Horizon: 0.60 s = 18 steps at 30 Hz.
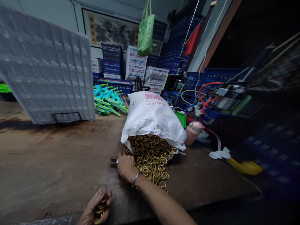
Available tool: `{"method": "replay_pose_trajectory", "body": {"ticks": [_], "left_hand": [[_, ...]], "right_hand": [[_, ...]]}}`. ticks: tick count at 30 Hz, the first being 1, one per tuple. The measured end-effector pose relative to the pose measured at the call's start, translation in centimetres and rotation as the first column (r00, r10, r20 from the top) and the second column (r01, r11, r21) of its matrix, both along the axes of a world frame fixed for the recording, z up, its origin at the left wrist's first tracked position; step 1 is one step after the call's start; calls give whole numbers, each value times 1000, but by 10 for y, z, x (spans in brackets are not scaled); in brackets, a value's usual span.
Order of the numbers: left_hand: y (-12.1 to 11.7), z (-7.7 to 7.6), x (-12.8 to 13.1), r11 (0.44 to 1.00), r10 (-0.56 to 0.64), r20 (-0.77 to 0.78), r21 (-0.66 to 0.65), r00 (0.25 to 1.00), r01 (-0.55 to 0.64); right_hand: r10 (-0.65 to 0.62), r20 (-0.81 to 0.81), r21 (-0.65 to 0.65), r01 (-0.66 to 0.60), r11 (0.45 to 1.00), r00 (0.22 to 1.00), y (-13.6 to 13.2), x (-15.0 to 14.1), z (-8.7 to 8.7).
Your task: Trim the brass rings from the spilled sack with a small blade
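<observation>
Brass-coloured rings (152, 162) spill onto the table from the mouth of a white woven sack (152, 115) with red print. Several of these rings sit in my left hand (99, 204), its fingers curled round them, low over the table edge. My right hand (127, 165), with a bracelet at the wrist, is at the left corner of the sack's mouth, against the edge of the ring pile. Its fingers are bent, and what they grip is hidden. A dark flat strip (113, 160) sticks out to the left of that hand.
A pale ribbed plastic panel (51, 68) stands upright at left on a wire stand (67, 118). Behind the sack lie green and blue plastic pieces (107, 100). Right of it are a pink bottle (194, 132), a pneumatic machine (225, 97) and a yellow object (246, 166). Crates (136, 64) stack behind.
</observation>
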<state>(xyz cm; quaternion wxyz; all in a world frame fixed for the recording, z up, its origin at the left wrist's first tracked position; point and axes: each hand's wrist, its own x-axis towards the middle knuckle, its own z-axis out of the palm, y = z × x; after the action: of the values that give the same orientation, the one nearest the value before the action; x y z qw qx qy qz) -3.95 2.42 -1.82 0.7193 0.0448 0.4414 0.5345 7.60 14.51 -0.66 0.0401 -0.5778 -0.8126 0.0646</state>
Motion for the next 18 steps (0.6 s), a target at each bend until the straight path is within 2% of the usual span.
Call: {"method": "replay_pose_trajectory", "body": {"ticks": [4,6,8,10,12,14,15,18], "left_hand": [[3,3,3,996,-37,-149,73,988,48],[5,0,5,992,-11,-287,113,958,46],[6,-4,7,984,45,-483,174,875,45],[8,-6,8,960,137,-662,273,737,68],[9,-7,9,895,273,-748,428,605,124],[9,-7,9,826,360,-790,517,496,224],[10,-8,10,795,377,-807,534,455,287],[8,-14,14,716,386,-837,537,388,446]], "right_hand": [[17,-54,11,-16,1000,998,-8,-1,1],[30,-87,1,-30,1000,996,-11,-1,2],[37,-133,-19,-40,999,990,-14,1,2],[45,-195,-45,-55,997,980,-19,4,2],[44,-303,-90,-75,993,952,-26,9,2],[-94,-589,-268,-84,960,803,-34,14,-1],[-191,-670,-362,-91,928,718,-38,17,-2],[-426,-771,-563,-193,804,473,-50,25,-5]]}}
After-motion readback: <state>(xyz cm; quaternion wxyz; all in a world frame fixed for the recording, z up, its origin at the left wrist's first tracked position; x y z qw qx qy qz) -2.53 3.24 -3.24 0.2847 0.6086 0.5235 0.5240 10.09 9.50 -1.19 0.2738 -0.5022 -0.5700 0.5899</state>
